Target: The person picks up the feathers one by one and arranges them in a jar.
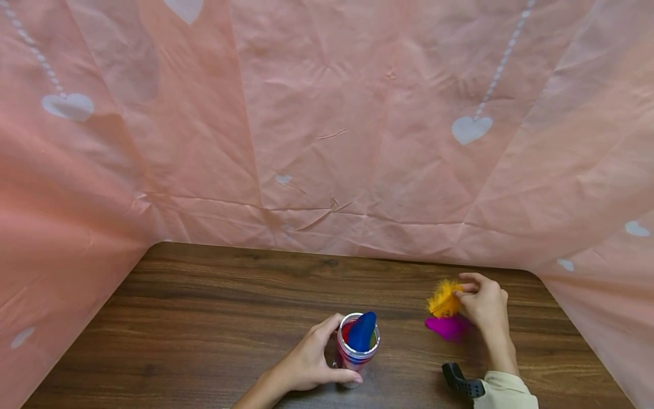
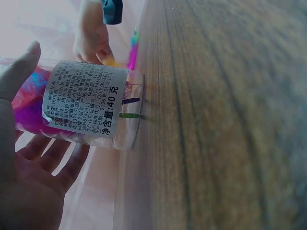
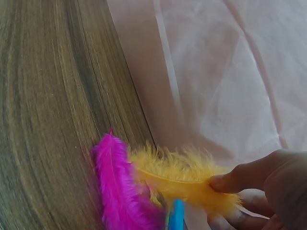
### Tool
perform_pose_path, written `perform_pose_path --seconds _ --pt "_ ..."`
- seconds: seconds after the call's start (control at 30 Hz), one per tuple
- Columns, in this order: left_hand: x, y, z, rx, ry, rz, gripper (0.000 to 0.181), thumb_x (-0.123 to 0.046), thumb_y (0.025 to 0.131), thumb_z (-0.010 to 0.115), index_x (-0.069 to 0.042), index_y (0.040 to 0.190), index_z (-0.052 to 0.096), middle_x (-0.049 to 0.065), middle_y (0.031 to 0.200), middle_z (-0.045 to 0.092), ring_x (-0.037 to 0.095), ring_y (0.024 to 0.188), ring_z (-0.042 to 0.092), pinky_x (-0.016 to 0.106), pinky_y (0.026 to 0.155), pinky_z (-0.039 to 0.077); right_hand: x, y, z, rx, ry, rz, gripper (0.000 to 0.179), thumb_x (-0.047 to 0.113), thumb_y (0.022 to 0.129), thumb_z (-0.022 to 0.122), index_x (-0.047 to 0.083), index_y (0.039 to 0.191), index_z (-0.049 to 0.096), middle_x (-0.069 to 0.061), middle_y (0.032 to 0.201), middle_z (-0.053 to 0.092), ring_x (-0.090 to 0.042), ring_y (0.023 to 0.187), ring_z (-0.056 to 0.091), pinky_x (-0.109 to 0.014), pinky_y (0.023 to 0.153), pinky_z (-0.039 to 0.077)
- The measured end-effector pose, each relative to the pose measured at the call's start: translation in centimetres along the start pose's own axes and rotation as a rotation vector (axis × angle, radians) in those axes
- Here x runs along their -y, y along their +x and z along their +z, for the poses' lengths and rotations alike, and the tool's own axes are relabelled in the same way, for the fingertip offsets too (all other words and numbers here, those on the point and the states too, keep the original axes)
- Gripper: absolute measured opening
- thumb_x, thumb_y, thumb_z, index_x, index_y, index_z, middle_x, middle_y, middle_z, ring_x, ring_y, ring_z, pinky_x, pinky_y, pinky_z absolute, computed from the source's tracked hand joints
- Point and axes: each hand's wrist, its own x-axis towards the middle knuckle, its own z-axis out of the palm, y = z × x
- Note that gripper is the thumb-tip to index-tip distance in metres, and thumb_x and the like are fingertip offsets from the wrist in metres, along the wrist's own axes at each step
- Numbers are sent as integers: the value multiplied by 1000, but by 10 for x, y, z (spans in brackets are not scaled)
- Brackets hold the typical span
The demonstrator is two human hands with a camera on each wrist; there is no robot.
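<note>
A clear plastic jar [image 1: 352,359] with a white printed label [image 2: 81,98] stands upright on the table. Inside it are coloured feathers, and a blue feather [image 1: 362,332] sticks up past the rim. My left hand [image 1: 311,358] grips the jar from its left side, thumb and fingers curled round it. To the right, my right hand [image 1: 484,301] pinches a yellow feather [image 1: 444,300] between thumb and fingers. Just below it a magenta feather [image 1: 446,328] lies on the table. In the right wrist view a bit of blue [image 3: 176,214] shows beside the magenta feather [image 3: 117,184].
The brown wood-grain table [image 1: 225,307] is bounded at the back and sides by a pink cloth [image 1: 317,113] printed with white hearts. A black strap piece [image 1: 462,382] sits by the right sleeve [image 1: 506,391].
</note>
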Motion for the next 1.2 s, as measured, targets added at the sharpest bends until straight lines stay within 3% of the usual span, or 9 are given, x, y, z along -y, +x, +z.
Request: perform_pose_path --seconds 0.07,0.17,0.3,0.53,0.63,0.87,1.2 --pt "0 0 0 0 0 3 67 -17 78 93 -12 133 54 4 122 68 7 109 65 29 96 56 1 1 0 3 -6 11 36 -1 84 76 -10 118 68 -23 91 76 -35 80 75 -56 92 48" --pt "0 0 0 1 -4 0 67 -17 79 93 -12 133 54 3 122 68 6 108 65 28 95 57 2 1 -1 -1 -19 18 36 0 84 77 -9 118 69 -21 90 77 -27 75 74 -41 81 52" --pt "0 0 -1 4 -5 -1 67 -18 79 93 -12 133 54 3 122 68 6 107 65 28 94 57 3 2 -2 -6 -21 31 34 2 85 78 -8 116 70 -18 88 77 -16 70 70 -22 65 47" --pt "0 1 -1 4 1 2 67 -18 79 93 -12 133 54 3 122 68 6 107 65 28 94 56 5 2 -5 -26 18 79 30 6 88 81 -5 115 73 -14 86 77 5 65 59 -13 62 43" --pt "-1 1 -1 3 1 -5 67 -18 79 93 -12 133 54 3 122 68 6 108 65 28 95 56 5 3 -6 -17 57 121 31 9 89 81 -4 116 72 -11 85 77 9 65 55 -11 60 44" --pt "-1 1 -1 -5 12 -2 68 -19 78 93 -13 134 54 2 121 68 6 106 65 28 93 57 5 4 -9 13 160 187 33 9 91 80 -6 120 70 2 76 74 5 62 60 -15 57 50" --pt "0 1 0 -13 34 30 69 -19 78 94 -12 134 54 2 121 69 6 106 65 28 93 57 9 3 -12 20 300 200 32 3 95 72 -8 124 66 18 70 68 1 65 62 -24 60 58"
